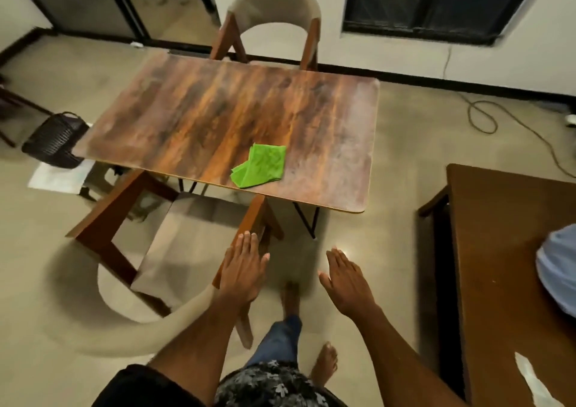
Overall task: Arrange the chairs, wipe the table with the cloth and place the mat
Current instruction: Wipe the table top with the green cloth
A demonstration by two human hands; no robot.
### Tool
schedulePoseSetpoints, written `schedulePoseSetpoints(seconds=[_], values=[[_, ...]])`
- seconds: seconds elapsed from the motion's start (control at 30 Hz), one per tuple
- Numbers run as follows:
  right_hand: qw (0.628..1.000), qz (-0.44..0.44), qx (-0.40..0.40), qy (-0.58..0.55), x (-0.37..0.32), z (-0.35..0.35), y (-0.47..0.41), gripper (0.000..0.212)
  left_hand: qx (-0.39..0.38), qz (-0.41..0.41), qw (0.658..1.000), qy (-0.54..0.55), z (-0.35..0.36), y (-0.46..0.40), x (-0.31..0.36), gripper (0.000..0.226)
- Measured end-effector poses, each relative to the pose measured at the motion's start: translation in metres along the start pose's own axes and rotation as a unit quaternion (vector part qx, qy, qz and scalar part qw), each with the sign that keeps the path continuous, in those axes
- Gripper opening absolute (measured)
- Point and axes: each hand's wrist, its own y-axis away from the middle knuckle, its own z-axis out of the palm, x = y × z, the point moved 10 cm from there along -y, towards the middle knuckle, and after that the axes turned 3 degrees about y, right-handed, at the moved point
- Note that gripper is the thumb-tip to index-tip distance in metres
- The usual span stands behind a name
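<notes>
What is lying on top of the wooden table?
Only a green cloth lies on the table, loosely folded near the near edge. No mat is on it. Whether anything is under the cloth cannot be seen.

Single view, head-worn, wide-angle. Looks forward and steeply down from standing height over the near edge of the counter (218, 120). Both hands (243, 269) low in frame, close to the lens; floor (389, 250) and far wall at the margins.
</notes>
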Motion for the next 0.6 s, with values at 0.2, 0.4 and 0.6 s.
schedulePoseSetpoints(seconds=[0.2, 0.4, 0.6], values=[[0.998, -0.038, -0.047, 0.005, -0.026, 0.002, -0.075, 0.076, 0.002, -0.044, 0.997, 0.062, -0.001, -0.063, -0.017, 0.070], [0.998, -0.056, -0.020, 0.022, -0.054, -0.065, -0.181, 0.066, 0.039, -0.048, 0.993, 0.097, -0.039, -0.180, -0.013, 0.065], [0.993, -0.115, 0.037, -0.001, -0.121, -0.092, -0.322, 0.063, 0.134, -0.088, 0.972, 0.170, -0.064, -0.272, -0.052, 0.059]])
